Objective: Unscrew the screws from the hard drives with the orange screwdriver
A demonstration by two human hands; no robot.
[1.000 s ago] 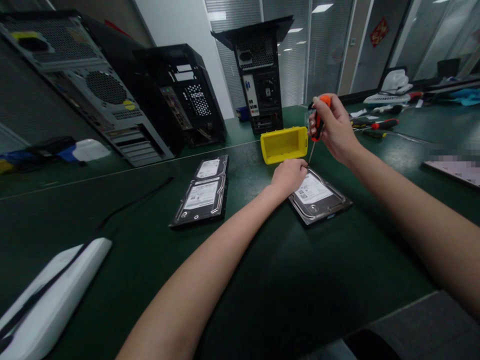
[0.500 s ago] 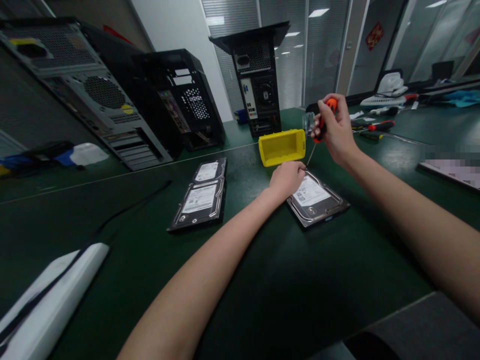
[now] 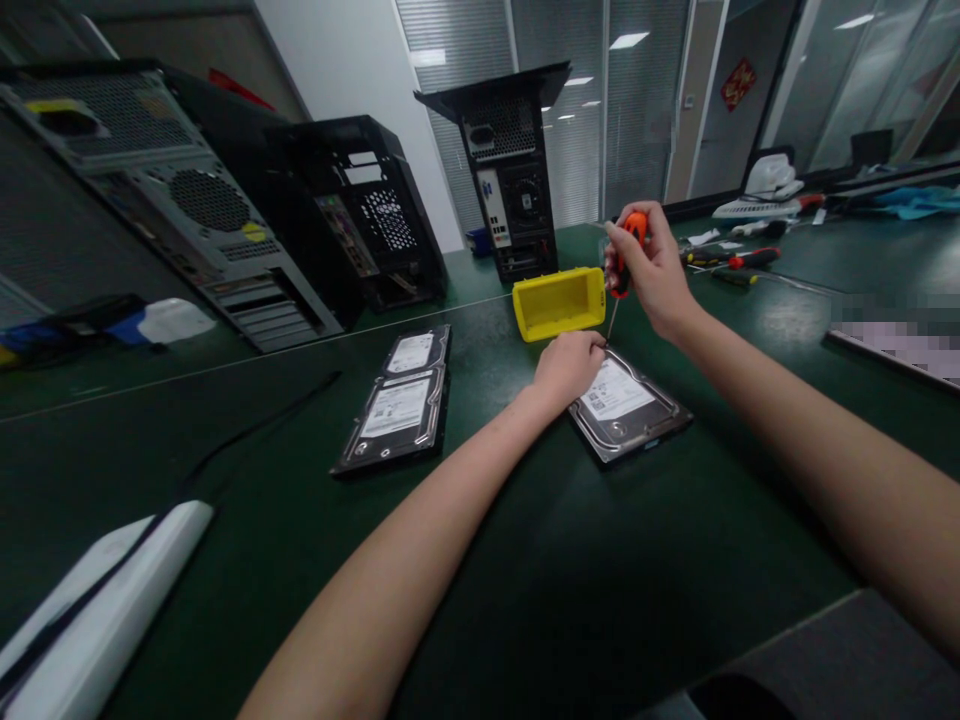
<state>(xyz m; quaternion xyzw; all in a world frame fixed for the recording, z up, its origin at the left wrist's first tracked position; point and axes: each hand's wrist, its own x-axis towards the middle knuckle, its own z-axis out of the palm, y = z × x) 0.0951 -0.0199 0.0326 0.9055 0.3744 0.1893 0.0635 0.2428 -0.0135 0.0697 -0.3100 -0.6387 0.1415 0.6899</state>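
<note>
A hard drive (image 3: 628,410) with a white label lies flat on the green table in front of me. My left hand (image 3: 568,366) is closed on its far left corner, fingers curled and partly hidden. In my right hand (image 3: 651,262) is a screwdriver (image 3: 635,228) with an orange and black handle, held nearly upright. Its thin shaft points down to the drive's far end, beside my left fingertips; the tip's exact contact is too small to tell. Just beyond the hands a yellow bin (image 3: 559,304) faces me.
Two more hard drives (image 3: 396,405) lie end to end on the left. Computer towers (image 3: 517,190) stand along the back. Several hand tools (image 3: 754,258) lie at the far right. A white object (image 3: 142,590) with a dark cable (image 3: 259,425) sits at the near left.
The screwdriver handle has swung slightly left and is more upright, with my right hand around it. My left hand stays on the drive. The whole view has shifted a little.
</note>
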